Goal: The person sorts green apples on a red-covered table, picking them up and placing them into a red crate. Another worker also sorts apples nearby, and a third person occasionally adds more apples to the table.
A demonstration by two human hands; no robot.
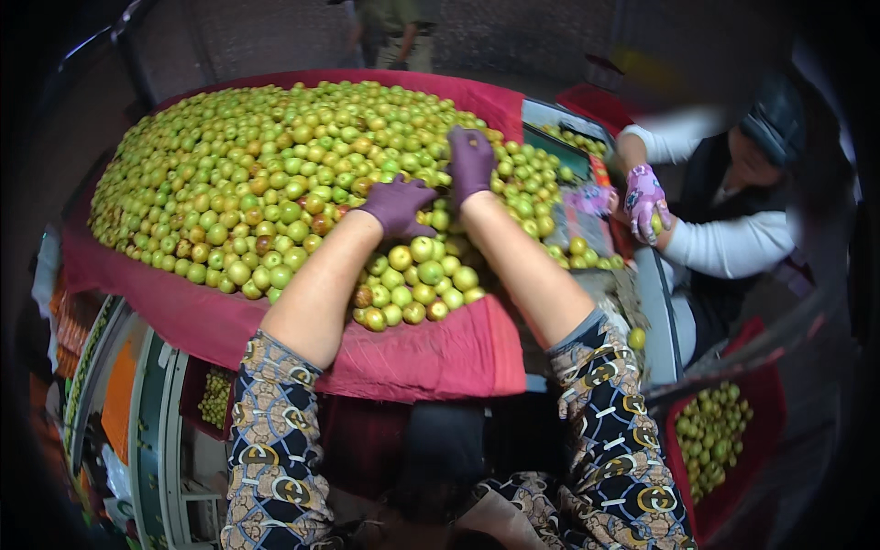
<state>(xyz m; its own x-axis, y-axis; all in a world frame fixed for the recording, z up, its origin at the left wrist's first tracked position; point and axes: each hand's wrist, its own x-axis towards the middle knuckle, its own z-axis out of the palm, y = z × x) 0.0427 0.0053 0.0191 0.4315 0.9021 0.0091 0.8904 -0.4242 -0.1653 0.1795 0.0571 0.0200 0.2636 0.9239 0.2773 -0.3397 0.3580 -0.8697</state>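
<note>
A broad heap of small, round, yellow-green jujubes (257, 183), some with reddish-brown patches, lies on a red cloth (422, 353). Both my hands wear purple gloves and reach into the right part of the heap. My left hand (400, 207) rests on the fruit, thumb and fingers apart, above a looser cluster of jujubes (417, 280) near the cloth's front edge. Slightly farther off and to its right, my right hand (472, 163) has its fingers curled in. What lies in that curl is too small to make out.
At the right sits a co-worker (733, 211) in flowered gloves, holding a jujube over a side ledge. Red crates of jujubes stand low at the right (710, 431) and left (215, 399). Another person (399, 32) stands beyond the heap. One loose jujube (637, 338) lies right of my forearm.
</note>
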